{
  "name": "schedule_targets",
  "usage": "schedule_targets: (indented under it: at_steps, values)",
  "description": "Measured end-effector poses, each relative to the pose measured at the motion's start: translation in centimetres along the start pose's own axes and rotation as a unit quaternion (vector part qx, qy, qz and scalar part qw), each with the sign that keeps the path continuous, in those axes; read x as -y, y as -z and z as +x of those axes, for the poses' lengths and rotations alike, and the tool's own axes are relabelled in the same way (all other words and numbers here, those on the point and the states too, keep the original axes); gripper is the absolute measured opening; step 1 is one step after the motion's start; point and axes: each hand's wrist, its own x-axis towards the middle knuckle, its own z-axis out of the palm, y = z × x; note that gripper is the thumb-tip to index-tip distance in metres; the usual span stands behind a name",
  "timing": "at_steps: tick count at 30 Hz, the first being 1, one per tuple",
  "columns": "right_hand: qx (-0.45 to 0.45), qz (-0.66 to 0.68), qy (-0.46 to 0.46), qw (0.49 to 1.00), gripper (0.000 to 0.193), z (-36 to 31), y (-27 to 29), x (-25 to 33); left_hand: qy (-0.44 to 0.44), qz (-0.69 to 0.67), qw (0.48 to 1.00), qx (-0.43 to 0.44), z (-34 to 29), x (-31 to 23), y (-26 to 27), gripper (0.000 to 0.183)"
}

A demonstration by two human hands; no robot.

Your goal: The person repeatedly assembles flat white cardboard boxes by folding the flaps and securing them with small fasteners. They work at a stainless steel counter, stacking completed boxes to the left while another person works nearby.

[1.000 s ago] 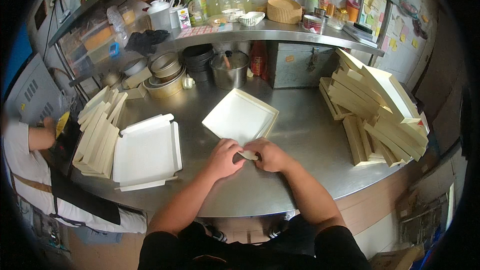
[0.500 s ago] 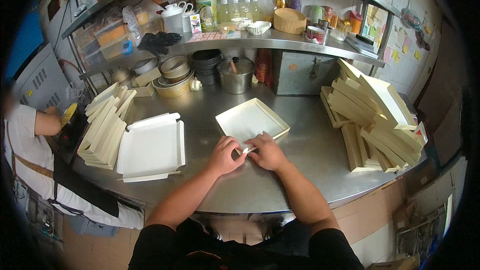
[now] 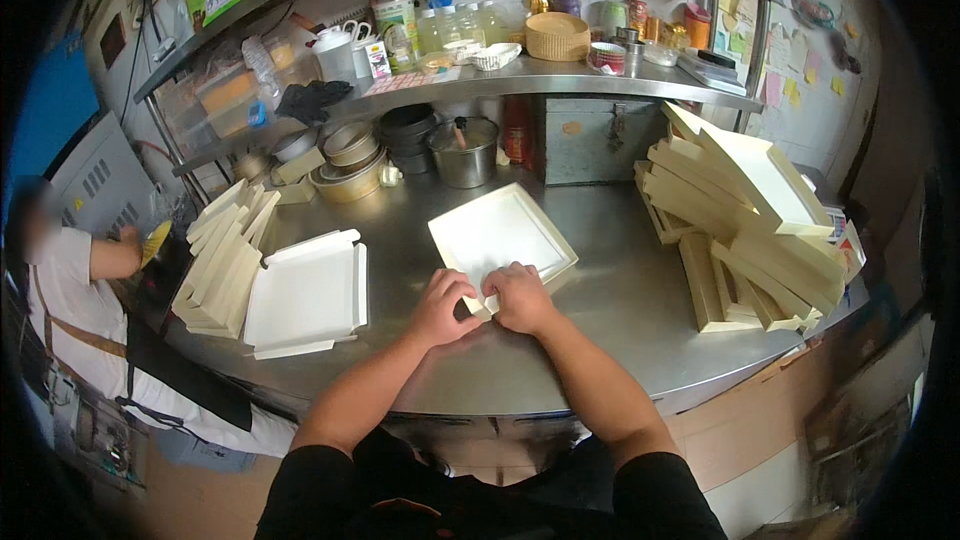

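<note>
A shallow cream cardboard box tray (image 3: 505, 230) with a white inside lies turned at an angle on the steel table in front of me. Both hands work at its near corner. My left hand (image 3: 442, 307) is closed, thumb and fingers pinching the corner's left wall. My right hand (image 3: 522, 298) grips the wall just right of that corner, its fingers bent over the edge. Between the two hands a small flap (image 3: 487, 306) shows at the corner. The other walls of the tray stand up.
A flat, partly folded box blank (image 3: 308, 295) lies at left beside a stack of cream trays (image 3: 225, 265). More trays (image 3: 760, 230) are piled unevenly at right. Pots (image 3: 465, 152) and a metal box (image 3: 600, 140) stand along the back under a shelf. A person (image 3: 90, 300) works at far left.
The corner flap has been pushed up and in between my hands. My right hand has shifted slightly left, with its fingers now bent over the wall. The camera view has tilted a little.
</note>
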Motion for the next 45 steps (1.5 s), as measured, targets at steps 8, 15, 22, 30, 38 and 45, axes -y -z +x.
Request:
schedule_targets:
  at_steps: [8, 15, 22, 30, 38, 45]
  values:
    - [-0.069, 0.173, 0.048, 0.981, 0.043, -0.7, -0.9, -0.8, 0.027, -0.019, 0.999, 0.023, -0.2, 1.0, 0.2, 0.024]
    - [-0.056, 0.215, 0.084, 0.971, 0.043, -0.3, -1.4, -0.4, 0.151, -0.221, 0.963, -0.024, -3.4, 2.6, -0.1, 0.022]
    - [-0.058, 0.200, 0.070, 0.976, 0.046, -0.9, -0.4, -1.0, 0.053, -0.135, 0.980, 0.137, -2.0, 1.2, 1.8, 0.046]
    - [-0.021, 0.223, 0.068, 0.972, 0.046, -0.6, -0.3, -0.5, 0.219, -0.236, 0.939, 0.120, -3.4, 2.7, 2.3, 0.045]
    - [-0.035, 0.238, 0.067, 0.968, 0.050, -0.6, -0.1, -0.1, 0.106, -0.112, 0.986, 0.056, -1.4, 0.5, 3.1, 0.025]
    - [0.030, 0.210, 0.080, 0.974, 0.050, -0.6, -0.7, -0.2, 0.147, -0.128, 0.976, 0.093, -1.8, -0.3, 1.7, 0.025]
